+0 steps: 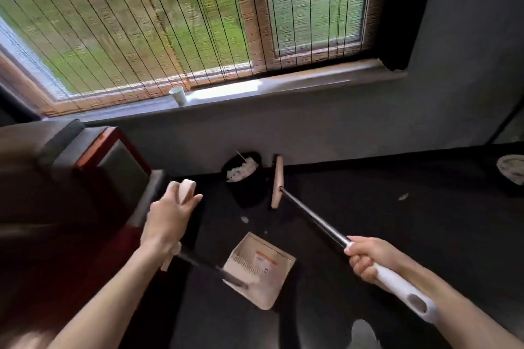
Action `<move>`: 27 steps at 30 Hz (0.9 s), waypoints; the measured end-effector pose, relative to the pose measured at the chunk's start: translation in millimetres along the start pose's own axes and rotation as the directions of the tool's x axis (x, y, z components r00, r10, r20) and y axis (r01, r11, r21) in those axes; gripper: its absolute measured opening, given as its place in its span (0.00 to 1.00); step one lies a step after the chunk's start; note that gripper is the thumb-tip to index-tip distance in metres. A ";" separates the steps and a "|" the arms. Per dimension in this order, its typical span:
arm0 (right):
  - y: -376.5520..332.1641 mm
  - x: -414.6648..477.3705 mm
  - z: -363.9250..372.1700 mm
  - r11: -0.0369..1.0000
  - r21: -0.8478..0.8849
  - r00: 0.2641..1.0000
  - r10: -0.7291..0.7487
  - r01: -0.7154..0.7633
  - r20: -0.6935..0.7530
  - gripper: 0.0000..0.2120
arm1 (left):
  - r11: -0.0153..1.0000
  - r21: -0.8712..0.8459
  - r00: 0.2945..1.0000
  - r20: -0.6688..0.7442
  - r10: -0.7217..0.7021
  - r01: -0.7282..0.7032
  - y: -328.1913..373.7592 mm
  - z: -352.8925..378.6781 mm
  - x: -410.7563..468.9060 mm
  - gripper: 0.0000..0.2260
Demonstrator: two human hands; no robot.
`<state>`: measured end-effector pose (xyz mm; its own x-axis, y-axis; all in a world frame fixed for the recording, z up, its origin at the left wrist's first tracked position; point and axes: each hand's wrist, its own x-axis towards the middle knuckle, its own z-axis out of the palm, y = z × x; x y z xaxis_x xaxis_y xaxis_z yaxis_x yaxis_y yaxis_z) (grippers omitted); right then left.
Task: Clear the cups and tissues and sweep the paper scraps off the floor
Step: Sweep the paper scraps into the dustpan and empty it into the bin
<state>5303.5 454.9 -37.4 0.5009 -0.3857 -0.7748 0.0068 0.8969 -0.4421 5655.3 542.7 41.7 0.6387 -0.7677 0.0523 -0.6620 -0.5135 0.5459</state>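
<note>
My left hand (167, 215) grips the beige handle top of a long-handled dustpan (259, 269), whose beige pan hangs low over the dark floor. My right hand (365, 258) is shut on the white grip of a broom (312, 221). Its metal pole slants up-left to a beige head (277, 183) near the wall. A black bin (249, 181) holding white tissues stands just left of the broom head. Small paper scraps (243, 219) (403, 196) lie on the floor. A white paper cup (178, 95) stands on the windowsill.
A dark red and grey piece of furniture (107, 167) fills the left side, close to my left arm. The windowsill (283, 85) runs under a window with blinds. A pale round object (511, 169) sits at the right edge. The dark floor (397, 235) stretches right.
</note>
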 end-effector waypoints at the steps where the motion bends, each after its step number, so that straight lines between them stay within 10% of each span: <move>1: 7.5 -2.7 -0.6 1.000 0.008 1.000 -0.005 0.005 -0.016 0.09 | 1.000 -0.012 0.999 0.036 0.000 0.000 -2.5 12.8 -6.9 0.12; 14: 45.5 -29.6 -115.8 0.998 -0.026 0.936 -0.058 0.052 -0.346 0.10 | 0.985 -0.092 0.893 0.416 0.173 -0.148 96.5 177.4 -66.7 0.13; 18: 14.7 -18.8 -182.2 0.995 -0.079 0.874 -0.087 0.056 -0.478 0.29 | 0.966 -0.099 0.856 0.447 0.258 -0.240 154.8 218.7 -48.0 0.14; 27: -130.4 1.4 -325.9 0.968 -0.243 0.820 -0.088 -0.064 -0.566 0.08 | 0.959 -0.140 0.840 0.463 0.282 -0.246 275.9 310.9 14.6 0.12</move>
<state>5021.2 267.0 -128.1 -0.0798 -0.5177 -0.8518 -0.2357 0.8401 -0.4885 5360.1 270.7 -66.9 0.1679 -0.9675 -0.1891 -0.7371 -0.2506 0.6276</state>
